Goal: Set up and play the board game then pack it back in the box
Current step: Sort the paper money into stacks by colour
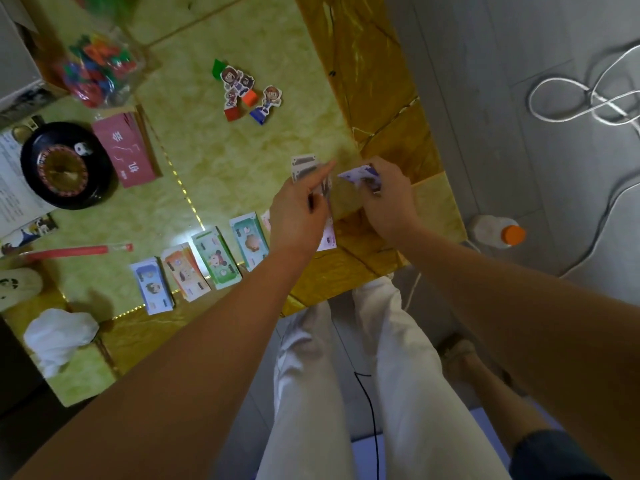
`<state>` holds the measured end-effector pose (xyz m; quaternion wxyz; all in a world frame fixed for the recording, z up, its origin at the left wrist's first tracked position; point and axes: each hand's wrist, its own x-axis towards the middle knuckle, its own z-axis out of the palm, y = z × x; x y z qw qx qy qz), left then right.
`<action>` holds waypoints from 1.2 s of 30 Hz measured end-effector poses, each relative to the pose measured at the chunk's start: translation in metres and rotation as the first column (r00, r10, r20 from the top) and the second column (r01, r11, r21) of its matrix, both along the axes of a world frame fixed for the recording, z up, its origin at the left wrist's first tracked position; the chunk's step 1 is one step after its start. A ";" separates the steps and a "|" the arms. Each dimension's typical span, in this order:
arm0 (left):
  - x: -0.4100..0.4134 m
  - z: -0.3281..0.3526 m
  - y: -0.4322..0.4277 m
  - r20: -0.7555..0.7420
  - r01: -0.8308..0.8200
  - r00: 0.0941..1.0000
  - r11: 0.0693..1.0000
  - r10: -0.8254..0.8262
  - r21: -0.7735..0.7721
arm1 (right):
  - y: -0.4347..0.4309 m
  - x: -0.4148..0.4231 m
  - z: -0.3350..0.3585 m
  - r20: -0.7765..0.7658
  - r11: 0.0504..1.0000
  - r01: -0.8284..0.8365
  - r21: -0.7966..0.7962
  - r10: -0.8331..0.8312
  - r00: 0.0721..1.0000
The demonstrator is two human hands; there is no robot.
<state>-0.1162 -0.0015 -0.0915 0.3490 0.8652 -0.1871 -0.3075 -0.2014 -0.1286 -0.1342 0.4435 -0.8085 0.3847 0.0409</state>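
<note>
Right hand (388, 199): fingers curled, pinching a thin bunch of purple notes (360, 176) just above the tabletop (242, 168) edge.
Left hand (298, 209): just beside the right, index finger straight, other fingers curled. The fingertip lies over the grey notes (304, 165); can't tell if it actually grips them or only touches.
A white-pink note (329, 235) sticks out under the left hand on the wrist side.

Money stacks run in a row from the left wrist outward to the left: teal stack (249, 242), green stack (216, 258), orange stack (185, 271), blue stack (154, 285). They sit side by side, close together.

Beyond the hands, well apart: character pawns (246, 91) lying in a cluster on coloured bases.
Far left of the hands: red card deck (124, 148), with the roulette wheel (65, 168) just beside it, and a bag of coloured pieces (100, 71) further out.
On the floor, right of the right forearm: bottle (495, 232) with an orange cap.
</note>
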 end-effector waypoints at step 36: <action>0.002 -0.009 0.055 -0.583 -0.669 0.626 0.741 0.518 -0.060 | 0.064 0.008 0.000 -0.171 0.975 0.178 -0.130 -0.199 0.965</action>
